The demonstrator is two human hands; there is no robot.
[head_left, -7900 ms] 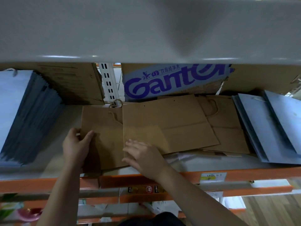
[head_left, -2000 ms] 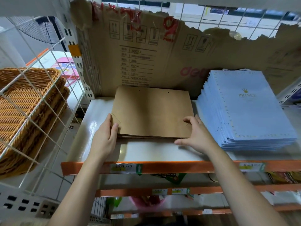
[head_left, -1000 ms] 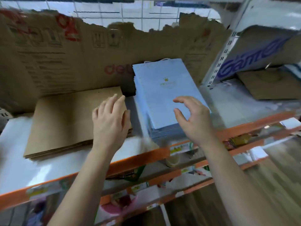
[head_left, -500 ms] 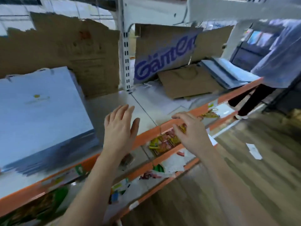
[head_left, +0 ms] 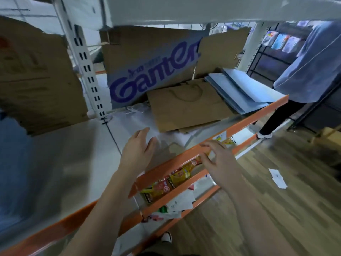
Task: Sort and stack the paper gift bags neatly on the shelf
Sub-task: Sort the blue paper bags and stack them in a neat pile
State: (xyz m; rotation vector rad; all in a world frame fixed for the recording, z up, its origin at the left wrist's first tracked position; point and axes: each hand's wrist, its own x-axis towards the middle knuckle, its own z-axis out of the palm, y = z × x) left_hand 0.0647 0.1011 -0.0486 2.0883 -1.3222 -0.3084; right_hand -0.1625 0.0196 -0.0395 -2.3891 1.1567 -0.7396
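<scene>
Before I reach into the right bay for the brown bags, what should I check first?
1. Left hand free: ok, fingers relaxed, holding nothing.
2. Right hand free: ok, empty, by the orange shelf rail.
3. Brown paper bags reachable from above: ok, lying flat, top uncovered.
4. Brown bags squared: not ok, lower ones stick out at the front.
5. Blue bags squared: not ok, fanned out.
6. Brown bag count: cannot tell.
</scene>
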